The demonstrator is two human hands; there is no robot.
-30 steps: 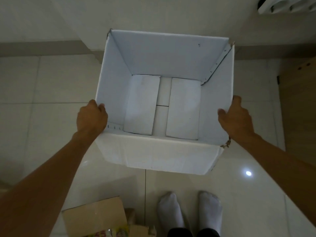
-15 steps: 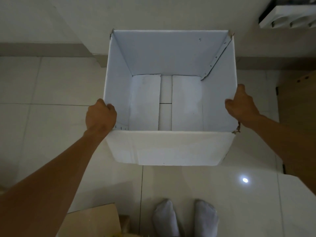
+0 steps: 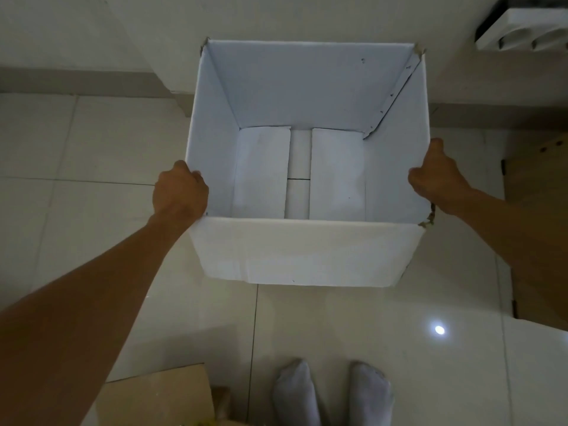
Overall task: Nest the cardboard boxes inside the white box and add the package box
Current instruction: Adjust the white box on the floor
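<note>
A large white box (image 3: 307, 250) stands open-topped in front of me over the tiled floor, its mouth facing up; only its own folded bottom flaps lie inside. My left hand (image 3: 179, 193) grips the top edge of its left wall near the front corner. My right hand (image 3: 436, 176) grips the top edge of its right wall. A brown cardboard box (image 3: 159, 395) lies on the floor at the lower left, partly hidden by my left forearm and cut off by the frame edge.
My two feet in white socks (image 3: 332, 395) stand just behind the white box. A wooden door or panel (image 3: 541, 235) rises at the right. A wall corner with a skirting board (image 3: 76, 81) sits behind the box. A white object (image 3: 531, 29) is at the top right.
The white box has turned from a tilted, skewed pose to square and level, and has shifted slightly away from my feet. Both hands have stayed on its side walls.
</note>
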